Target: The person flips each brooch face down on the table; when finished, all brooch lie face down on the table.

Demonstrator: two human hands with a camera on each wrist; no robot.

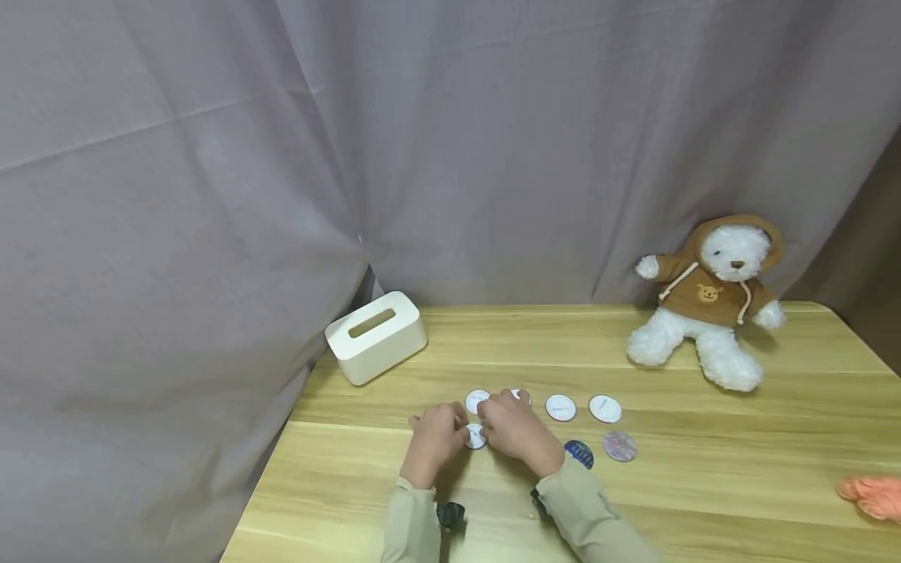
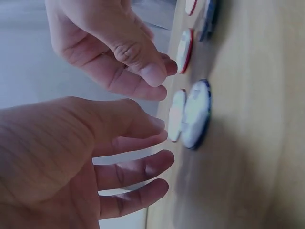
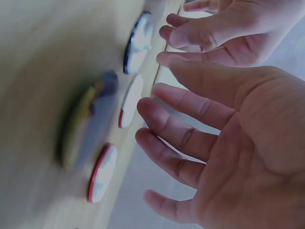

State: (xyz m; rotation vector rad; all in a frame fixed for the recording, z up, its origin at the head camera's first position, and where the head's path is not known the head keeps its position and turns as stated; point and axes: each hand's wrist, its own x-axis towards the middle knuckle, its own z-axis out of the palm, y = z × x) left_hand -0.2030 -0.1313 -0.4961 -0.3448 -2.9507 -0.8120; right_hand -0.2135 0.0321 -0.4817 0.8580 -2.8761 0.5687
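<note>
Nearest the viewer, two pale sleeves (image 1: 411,522) are noted over the wooden tabletop (image 1: 324,500), with a small black device (image 1: 450,514) seen beside the left cuff. At the right edge of the head view, a soft orange bundle (image 1: 873,497) is partly cut off.

The left hand (image 1: 438,436) is placed beside the lower white badge (image 1: 476,438); its fingers are loosely bent and released, with nothing grasped. The right hand (image 1: 519,427) is held on the badge's other side, its fingers likewise relaxed, unclenched and unloaded. Whether that badge is touched by any fingertip cannot be told.

To the right of the right forearm, a blue badge (image 1: 580,453) and a mottled badge (image 1: 619,446) are laid flat. Farther out, a row of four white badges is found: the leftmost one (image 1: 475,399) just beyond the lower badge, the second (image 2: 183,50) partly covered by the right hand in the head view, and two others (image 1: 561,407) fully exposed.

Behind these, a white tissue box (image 1: 383,356) is stood at left and a teddy bear in a brown hoodie (image 1: 711,301) is seated at right. The background is formed by a grey curtain (image 1: 479,156).
</note>
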